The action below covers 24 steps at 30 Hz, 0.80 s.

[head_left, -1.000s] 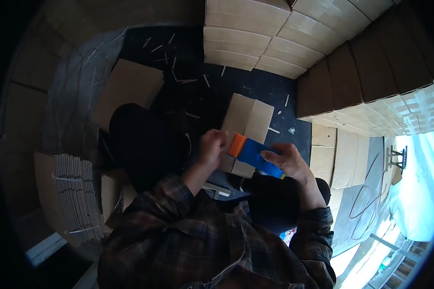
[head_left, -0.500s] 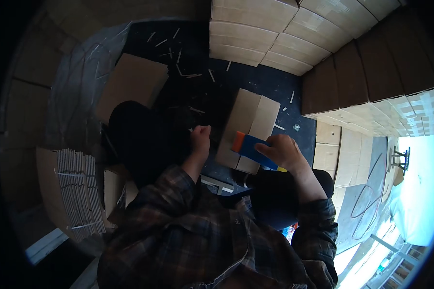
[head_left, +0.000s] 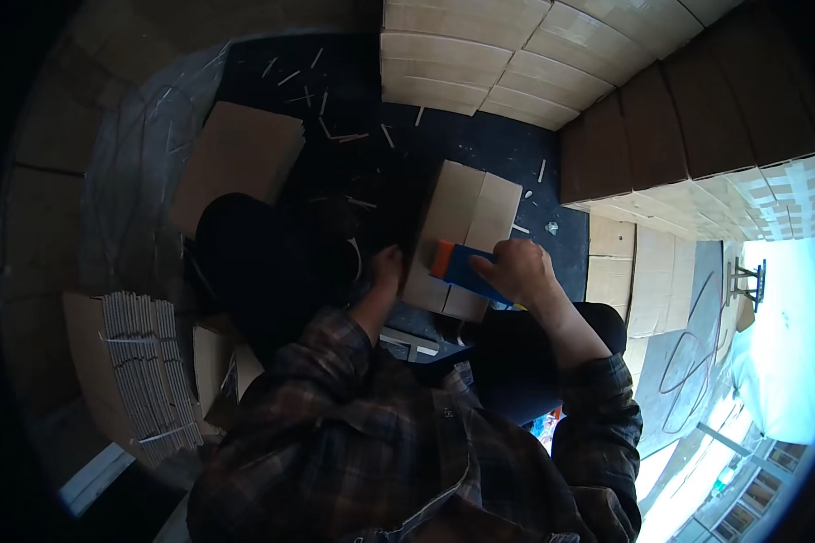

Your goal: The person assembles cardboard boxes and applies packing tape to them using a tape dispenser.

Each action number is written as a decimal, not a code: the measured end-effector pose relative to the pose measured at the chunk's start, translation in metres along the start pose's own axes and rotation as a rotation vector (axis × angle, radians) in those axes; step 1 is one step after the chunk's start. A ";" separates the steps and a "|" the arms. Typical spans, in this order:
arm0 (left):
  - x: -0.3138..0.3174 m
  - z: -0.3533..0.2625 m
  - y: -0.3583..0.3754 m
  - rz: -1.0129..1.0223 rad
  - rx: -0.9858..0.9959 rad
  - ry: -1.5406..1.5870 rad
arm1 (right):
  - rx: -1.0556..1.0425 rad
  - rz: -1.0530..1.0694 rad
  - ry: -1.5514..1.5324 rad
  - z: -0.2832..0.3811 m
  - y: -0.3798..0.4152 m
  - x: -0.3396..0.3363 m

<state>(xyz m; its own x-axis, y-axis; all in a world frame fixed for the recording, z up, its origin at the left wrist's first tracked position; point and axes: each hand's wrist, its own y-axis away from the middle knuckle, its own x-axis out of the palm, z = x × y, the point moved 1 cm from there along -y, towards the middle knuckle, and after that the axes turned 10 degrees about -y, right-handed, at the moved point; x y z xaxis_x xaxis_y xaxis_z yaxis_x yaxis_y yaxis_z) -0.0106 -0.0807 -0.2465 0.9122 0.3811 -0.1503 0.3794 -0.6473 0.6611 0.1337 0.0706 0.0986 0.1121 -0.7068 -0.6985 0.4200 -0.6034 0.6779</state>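
A closed cardboard box (head_left: 466, 204) with a seam down its top sits on the dark floor between my knees. My right hand (head_left: 523, 271) is wrapped round a blue tool with an orange end (head_left: 469, 270); the tool lies over the near part of the box top. Beside the box's left side is my left hand (head_left: 388, 270), in shadow with its fingers curled; whether it holds or touches anything is too dark to tell.
Stacked cartons (head_left: 462, 63) stand at the back, with darker cartons (head_left: 661, 136) at the right. Flat cardboard (head_left: 240, 154) lies at the left; a strapped bundle of folded cardboard (head_left: 145, 371) is at the lower left. Thin strips litter the dark floor (head_left: 335, 81).
My left hand has moved down and closer to the box's left side. My right hand and the blue tool have shifted slightly up and left. The whole view has shifted a little.
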 end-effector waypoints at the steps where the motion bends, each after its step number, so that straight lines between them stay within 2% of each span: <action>1: -0.007 -0.035 0.023 0.034 0.026 0.261 | 0.003 0.000 -0.002 0.000 0.000 -0.001; 2: -0.009 -0.062 0.044 0.035 0.025 0.258 | -0.006 0.002 -0.006 0.000 -0.001 -0.002; 3: -0.006 -0.086 0.064 0.125 0.023 0.181 | -0.015 0.007 -0.011 0.000 -0.001 -0.002; 4: -0.006 -0.099 0.077 0.217 0.021 0.101 | -0.014 0.010 -0.019 0.001 -0.002 -0.002; 5: -0.010 -0.104 0.085 0.218 0.014 0.092 | -0.008 0.013 -0.023 0.001 -0.002 -0.002; 7: -0.011 -0.111 0.088 0.335 -0.337 0.200 | -0.002 -0.004 -0.027 0.001 -0.003 -0.004; 8: -0.011 -0.113 0.091 0.342 -0.335 0.196 | -0.010 0.003 -0.034 0.000 -0.003 -0.002; 10: -0.012 -0.121 0.096 0.173 -0.285 0.222 | -0.014 0.006 -0.041 -0.002 -0.003 -0.004; 11: -0.015 -0.122 0.102 0.175 -0.290 0.216 | -0.001 0.020 -0.055 -0.001 -0.003 -0.005; 13: -0.023 -0.157 0.128 0.252 0.101 -0.012 | 0.008 0.029 -0.068 -0.001 -0.002 -0.007; 14: -0.018 -0.152 0.129 0.251 0.105 -0.013 | -0.001 0.028 -0.093 -0.002 -0.001 -0.008; 16: -0.003 -0.143 0.136 0.023 0.546 -0.572 | -0.012 0.026 -0.117 -0.005 -0.002 -0.007; 20: 0.019 -0.149 0.139 -0.062 0.517 -0.618 | -0.016 0.004 -0.130 -0.009 -0.005 -0.004; 22: 0.020 -0.155 0.140 -0.038 0.355 -0.590 | -0.026 0.027 -0.137 -0.010 -0.004 -0.003; 24: 0.019 -0.156 0.140 -0.053 0.391 -0.578 | -0.077 0.069 -0.127 -0.011 -0.006 -0.004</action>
<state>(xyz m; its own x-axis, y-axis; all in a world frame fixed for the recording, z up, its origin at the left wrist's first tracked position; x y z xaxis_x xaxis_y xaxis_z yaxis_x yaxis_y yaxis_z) 0.0358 -0.0611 -0.0426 0.7857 0.0767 -0.6138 0.3546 -0.8689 0.3453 0.1404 0.0808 0.0945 0.0301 -0.7899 -0.6125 0.4831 -0.5249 0.7008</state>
